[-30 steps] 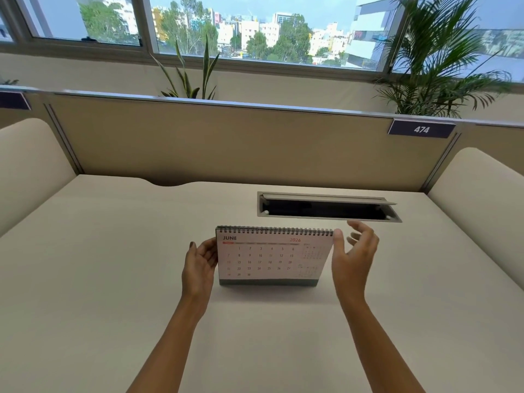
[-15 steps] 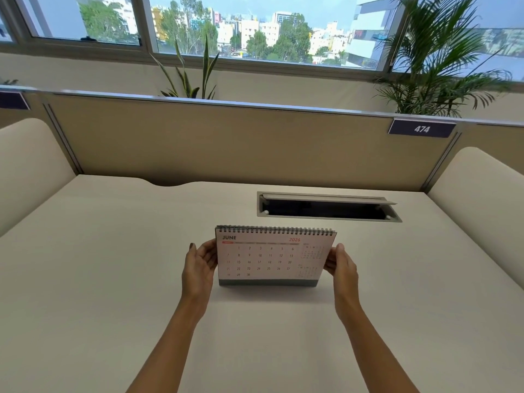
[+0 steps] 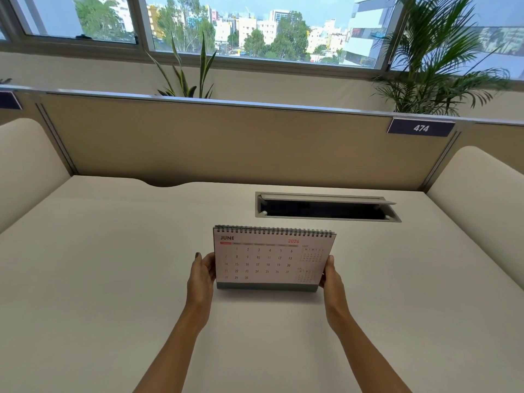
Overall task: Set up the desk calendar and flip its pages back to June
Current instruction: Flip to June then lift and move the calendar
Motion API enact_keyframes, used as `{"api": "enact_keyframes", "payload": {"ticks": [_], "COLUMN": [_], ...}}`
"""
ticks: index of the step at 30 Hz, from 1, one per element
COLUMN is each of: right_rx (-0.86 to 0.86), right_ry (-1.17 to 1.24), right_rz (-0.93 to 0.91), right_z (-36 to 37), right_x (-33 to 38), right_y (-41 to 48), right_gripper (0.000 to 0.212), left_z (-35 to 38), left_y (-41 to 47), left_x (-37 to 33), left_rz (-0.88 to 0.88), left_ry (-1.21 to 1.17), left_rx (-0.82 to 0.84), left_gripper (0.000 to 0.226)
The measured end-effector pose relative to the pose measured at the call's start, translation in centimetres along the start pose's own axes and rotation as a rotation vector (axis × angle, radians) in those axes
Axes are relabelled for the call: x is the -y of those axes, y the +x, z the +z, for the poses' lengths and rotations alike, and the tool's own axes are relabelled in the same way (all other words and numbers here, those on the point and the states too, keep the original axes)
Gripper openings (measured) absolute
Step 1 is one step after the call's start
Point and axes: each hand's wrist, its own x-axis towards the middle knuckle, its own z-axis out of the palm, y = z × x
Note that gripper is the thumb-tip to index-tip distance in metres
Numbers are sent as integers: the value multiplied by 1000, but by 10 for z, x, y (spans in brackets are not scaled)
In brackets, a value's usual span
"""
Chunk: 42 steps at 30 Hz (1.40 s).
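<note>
A spiral-bound desk calendar (image 3: 269, 259) stands upright on the cream desk (image 3: 99, 279), its front page reading JUNE 2026 and facing me. Its grey base rests on the desk surface. My left hand (image 3: 202, 275) grips the calendar's left edge, fingers wrapped behind it. My right hand (image 3: 330, 275) holds the right edge near the bottom corner, thumb at the front and fingers hidden behind the page.
An open cable hatch (image 3: 326, 208) with a raised flap lies in the desk just behind the calendar. A beige partition (image 3: 226, 143) with a "474" label (image 3: 421, 128) closes the back; padded side panels flank the desk. Plants stand behind the partition.
My right hand came down from above the calendar's top right corner and closed on its right edge. The left hand and the calendar stayed where they were.
</note>
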Motion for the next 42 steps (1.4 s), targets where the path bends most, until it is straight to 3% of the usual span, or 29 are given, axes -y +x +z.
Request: {"api": "enact_keyframes", "payload": {"ticks": [20,29,42], "right_rx": [135,195,133], "right_ry": [34,71,57], "right_rz": [-21,-27,-7], "right_z": [89,153,221], "right_x": [44,74,86], "right_y": [47,99,180], "right_gripper": [33,49,54], "left_z": [-32,-52,-73], "left_y": [70,147,253], "left_x": [-54,-97,-110], "left_rz": [159,199,216], "left_ry": [44,40,45], "left_rx": [-138,-207,-232], "left_gripper": [49,51,49]}}
